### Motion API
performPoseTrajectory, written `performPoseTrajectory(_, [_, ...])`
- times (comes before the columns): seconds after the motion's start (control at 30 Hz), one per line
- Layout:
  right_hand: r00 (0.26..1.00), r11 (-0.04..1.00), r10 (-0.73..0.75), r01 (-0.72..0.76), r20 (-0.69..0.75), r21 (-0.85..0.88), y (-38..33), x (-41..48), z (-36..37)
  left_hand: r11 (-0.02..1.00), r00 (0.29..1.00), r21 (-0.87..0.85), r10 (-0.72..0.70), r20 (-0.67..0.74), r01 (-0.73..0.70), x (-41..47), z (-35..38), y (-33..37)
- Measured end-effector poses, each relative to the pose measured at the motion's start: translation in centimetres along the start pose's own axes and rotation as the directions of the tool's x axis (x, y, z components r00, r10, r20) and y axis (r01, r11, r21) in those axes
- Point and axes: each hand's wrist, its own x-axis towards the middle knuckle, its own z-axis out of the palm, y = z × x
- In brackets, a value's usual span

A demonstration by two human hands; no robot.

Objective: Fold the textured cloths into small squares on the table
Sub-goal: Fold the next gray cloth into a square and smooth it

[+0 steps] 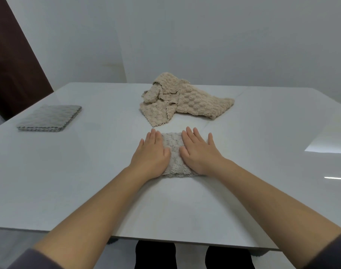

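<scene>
**Both palms flat on a folded cloth**

At the middle of the white table (pixel 84 187) lies a pale grey textured cloth (pixel 172 152), folded small and thick. The person's left hand (pixel 151 152) rests on its 9 o'clock side and the right hand (pixel 199 150) on its 3 o'clock side. Both lie palm down with the fingers straight and pointing towards 12 o'clock. Neither hand curls round anything; they press flat on the cloth, thumbs nearly meeting over its middle.

Towards 12 o'clock from the hands, just beyond the fingertips, sits a rumpled heap of beige textured cloth (pixel 185 100), unfolded, one corner trailing off towards 2 o'clock. Out at about 10 o'clock, well apart, lies a neat flat stack of darker grey folded cloth (pixel 49 118).
</scene>
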Motion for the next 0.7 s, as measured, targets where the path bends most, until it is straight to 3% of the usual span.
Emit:
performPoseTrajectory(0.07, [0.999,0.999,-0.011,0.013,-0.036,0.039,0.4,-0.6,-0.7,0.983,0.975,-0.183,-0.071,-0.209,0.032,-0.5,-1.2,-0.6])
performPoseTrajectory(0.13, [0.998,0.998,-0.032,0.035,-0.054,0.058,0.9,-1.2,-1.0,0.964,0.910,-0.257,-0.161,-0.382,0.063,-1.0,-2.3,-1.9])
performPoseTrajectory(0.2, [0.998,0.997,-0.049,0.051,-0.034,0.057,1.0,-1.6,-1.0,0.924,0.914,-0.331,-0.292,-0.282,0.193,-1.0,-3.4,-2.8])
performPoseTrajectory(0.27, [0.999,0.997,-0.053,0.053,0.004,0.057,1.0,-1.7,-0.7,0.780,0.920,-0.522,-0.392,0.023,0.346,-0.6,-4.2,-2.6])
performPoseTrajectory(0.3, [0.999,0.997,-0.050,0.049,0.013,0.061,1.0,-1.7,-0.5,0.699,0.903,-0.583,-0.395,0.167,0.414,-0.4,-4.5,-2.2])
performPoseTrajectory(0.37, [0.999,0.997,-0.039,0.038,0.010,0.072,0.9,-1.6,-0.2,0.652,0.877,-0.587,-0.365,0.311,0.480,0.0,-4.9,-1.7])
performPoseTrajectory(0.47, [0.999,0.997,-0.037,0.037,-0.003,0.073,0.8,-1.6,-0.1,0.702,0.881,-0.536,-0.331,0.338,0.469,0.7,-4.8,-1.4])
performPoseTrajectory(0.57, [0.999,0.985,-0.038,0.042,-0.028,0.165,0.9,-1.1,-0.2,0.702,0.929,-0.608,-0.270,0.253,0.370,1.0,-4.5,-1.6])
performPoseTrajectory(0.63, [0.994,0.928,-0.004,0.044,-0.108,0.370,0.6,-0.4,-0.6,0.639,0.956,-0.713,-0.215,0.198,0.291,0.9,-4.5,-2.1])
performPoseTrajectory(0.7, [0.981,0.765,0.091,0.041,-0.172,0.642,-0.2,0.3,-1.2,0.503,0.960,-0.821,-0.205,0.191,0.271,0.6,-5.0,-2.8])
